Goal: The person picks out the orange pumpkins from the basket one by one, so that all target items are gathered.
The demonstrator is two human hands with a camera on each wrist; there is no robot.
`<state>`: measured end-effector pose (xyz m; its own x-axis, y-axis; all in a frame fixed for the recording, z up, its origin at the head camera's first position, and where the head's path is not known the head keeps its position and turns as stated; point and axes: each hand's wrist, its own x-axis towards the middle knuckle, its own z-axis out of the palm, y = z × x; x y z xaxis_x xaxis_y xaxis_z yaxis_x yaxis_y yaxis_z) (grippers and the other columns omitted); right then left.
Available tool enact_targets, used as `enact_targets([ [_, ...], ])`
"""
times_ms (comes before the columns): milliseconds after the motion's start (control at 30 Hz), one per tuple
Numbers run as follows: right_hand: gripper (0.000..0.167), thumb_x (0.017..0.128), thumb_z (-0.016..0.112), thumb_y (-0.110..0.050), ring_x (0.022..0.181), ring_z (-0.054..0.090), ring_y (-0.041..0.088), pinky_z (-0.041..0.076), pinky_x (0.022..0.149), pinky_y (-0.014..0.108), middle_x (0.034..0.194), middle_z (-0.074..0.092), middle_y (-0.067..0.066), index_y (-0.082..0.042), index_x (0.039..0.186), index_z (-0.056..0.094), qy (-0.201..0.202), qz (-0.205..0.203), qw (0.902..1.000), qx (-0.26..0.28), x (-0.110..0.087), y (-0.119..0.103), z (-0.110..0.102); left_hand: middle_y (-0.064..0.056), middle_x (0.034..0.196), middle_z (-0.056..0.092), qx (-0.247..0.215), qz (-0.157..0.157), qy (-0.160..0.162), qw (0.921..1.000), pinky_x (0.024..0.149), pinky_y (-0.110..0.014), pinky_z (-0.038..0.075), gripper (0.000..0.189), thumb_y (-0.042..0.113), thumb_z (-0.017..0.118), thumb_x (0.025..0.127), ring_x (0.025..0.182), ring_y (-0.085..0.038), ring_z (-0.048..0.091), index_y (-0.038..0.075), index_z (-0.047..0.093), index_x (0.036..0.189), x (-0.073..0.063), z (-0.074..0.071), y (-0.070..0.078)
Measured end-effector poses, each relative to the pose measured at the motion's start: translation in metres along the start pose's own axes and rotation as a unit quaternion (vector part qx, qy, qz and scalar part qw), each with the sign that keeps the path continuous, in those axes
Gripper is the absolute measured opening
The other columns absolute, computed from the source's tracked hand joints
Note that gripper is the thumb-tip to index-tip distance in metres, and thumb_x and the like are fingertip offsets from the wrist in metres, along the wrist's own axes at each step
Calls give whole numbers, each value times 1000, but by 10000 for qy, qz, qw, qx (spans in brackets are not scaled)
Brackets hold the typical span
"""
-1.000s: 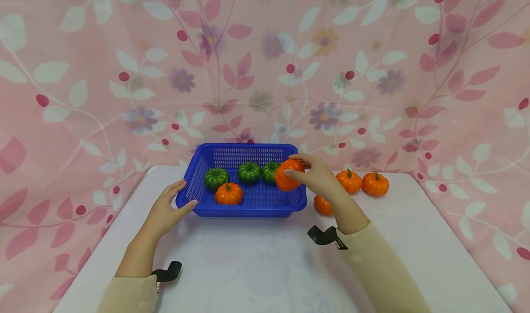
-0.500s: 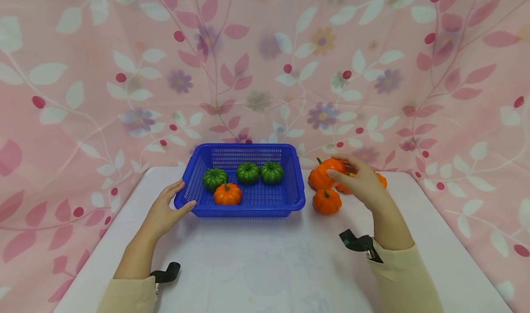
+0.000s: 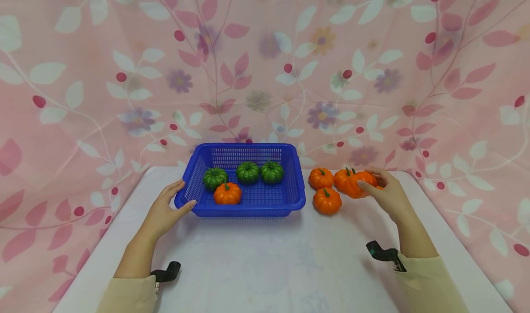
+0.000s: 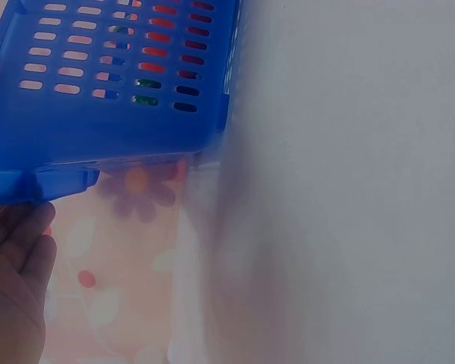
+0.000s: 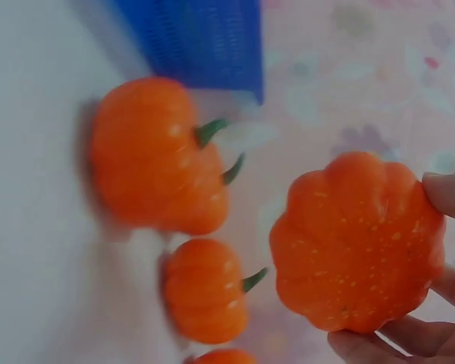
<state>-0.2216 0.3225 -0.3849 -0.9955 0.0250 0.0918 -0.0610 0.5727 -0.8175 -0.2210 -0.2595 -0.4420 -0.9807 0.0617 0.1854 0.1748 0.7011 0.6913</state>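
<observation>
A small orange pumpkin (image 3: 359,185) is gripped in my right hand (image 3: 391,198), raised over the right side of the table. Its ribbed underside faces the camera in the right wrist view, with thumb and fingers around the edge of the pumpkin (image 5: 356,246). My left hand (image 3: 165,211) rests at the left end of a blue plastic basket (image 3: 248,210), fingers extended. In the left wrist view, the fingertips touch the rim of the basket (image 4: 57,186). Inside the basket sit three green pumpkins (image 3: 247,173) and one orange pumpkin (image 3: 227,194).
Right of the basket lie an orange pumpkin (image 3: 327,201) in front and another orange pumpkin (image 3: 320,178) behind it. More orange pumpkins (image 5: 206,292) are partly hidden by the held one. A floral cloth (image 3: 265,73) hangs behind the white table (image 3: 256,257).
My right hand has carried the orange pumpkin from above the basket's right end out to the right, over the other orange pumpkins. The left hand and the basket have stayed in place.
</observation>
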Motion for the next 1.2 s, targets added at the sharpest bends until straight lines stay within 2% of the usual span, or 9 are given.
enact_targets([
  [100,65,97,64,-44,128,49,42,52,97,31,142,49,25,-5,145,45,85,29,10000,33,1,14,2,-16,161,30,13,-19,-14,10000,111,-70,24,85,49,71,90,146,-46,25,2,38,153,0,0,0],
  [167,63,96,65,-43,125,50,40,50,88,17,142,50,25,-4,142,46,135,41,9999,63,2,23,3,-16,161,29,21,-41,-29,10000,111,-70,24,85,49,71,91,146,-46,25,2,37,153,0,0,0],
  [233,63,96,66,-42,125,50,41,45,81,10,142,48,26,-3,141,46,164,59,9998,124,2,31,6,-15,162,29,35,-73,-27,10000,111,-70,25,85,49,71,90,146,-45,25,3,38,153,0,-1,1],
  [333,65,96,65,-43,125,49,44,47,86,18,142,47,29,-1,141,43,171,141,9997,35,3,40,9,-15,162,29,32,-92,-54,9999,111,-70,25,85,50,70,91,147,-45,24,3,37,154,0,-1,1],
  [433,67,97,65,-44,127,48,46,49,94,36,142,47,31,0,142,41,139,215,9996,-112,4,47,14,-15,162,29,30,-88,-34,10000,112,-69,24,86,53,70,90,147,-45,24,3,38,153,-1,-2,2],
  [633,70,96,67,-40,130,42,50,44,103,59,144,42,34,3,141,38,108,338,9994,-47,6,56,22,-15,162,29,14,-79,-34,10000,112,-69,24,83,46,71,91,147,-45,24,3,38,153,-1,-2,2],
  [767,73,95,68,-38,132,36,52,38,107,64,147,35,34,4,144,34,41,436,9990,102,7,61,24,-15,162,29,11,-70,-25,10000,112,-69,24,83,47,72,91,147,-45,24,3,38,153,0,-1,0],
  [967,79,95,70,-31,132,35,50,37,108,64,150,31,32,6,152,28,-278,446,9986,75,9,70,25,-14,162,30,31,-40,2,10000,112,-69,24,85,49,72,90,147,-44,24,3,38,153,0,1,-2],
  [1200,81,93,72,-30,137,31,53,33,110,66,154,22,35,6,153,30,-585,453,9973,-17,6,74,26,-14,162,30,55,-50,-2,10000,112,-69,24,84,48,72,90,147,-44,25,3,38,153,1,0,-2],
])
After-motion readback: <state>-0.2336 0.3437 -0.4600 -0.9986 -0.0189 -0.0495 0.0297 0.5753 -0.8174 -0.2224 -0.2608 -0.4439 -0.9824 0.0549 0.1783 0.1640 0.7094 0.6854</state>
